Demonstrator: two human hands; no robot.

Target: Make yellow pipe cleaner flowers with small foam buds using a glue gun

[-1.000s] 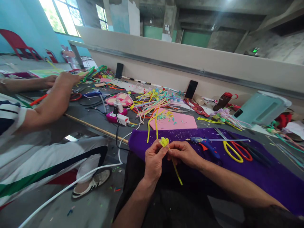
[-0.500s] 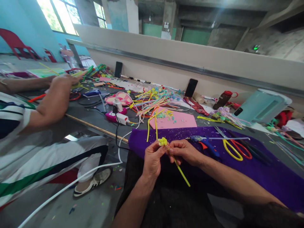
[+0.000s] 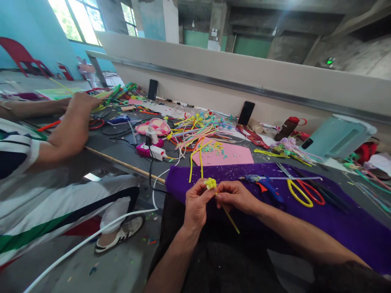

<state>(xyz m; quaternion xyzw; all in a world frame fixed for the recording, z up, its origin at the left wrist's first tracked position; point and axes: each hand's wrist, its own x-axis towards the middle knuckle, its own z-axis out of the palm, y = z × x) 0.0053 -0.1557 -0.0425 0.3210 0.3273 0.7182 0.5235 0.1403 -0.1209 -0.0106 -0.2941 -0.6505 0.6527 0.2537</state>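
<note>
Between thumb and fingers, my left hand [image 3: 197, 203] pinches a small yellow flower-like bundle [image 3: 210, 183] of fuzzy stem. Close beside it, my right hand [image 3: 233, 196] is closed on a yellow pipe cleaner [image 3: 231, 219], whose free end hangs down toward my lap. The fingers hide where stem and bundle meet. Right of my hands, a blue glue gun [image 3: 269, 189] with a clear glue stick lies on the purple cloth [image 3: 180, 179]. Scissors [image 3: 301, 193] with yellow and red handles rest past it.
A pink sheet [image 3: 241, 156] with cut bits lies ahead, before a heap of coloured pipe cleaners [image 3: 198, 130]. A power strip [image 3: 149, 148] with cables stands left. A co-worker's arm [image 3: 70, 122] reaches over the table. Phones, a bottle [image 3: 287, 128] and a teal bin [image 3: 339, 136] line the back.
The hanging yellow pipe cleaner has swung slightly left and shows less of its length. The yellow bundle has turned a little in my left fingers. The co-worker's hand has shifted slightly left.
</note>
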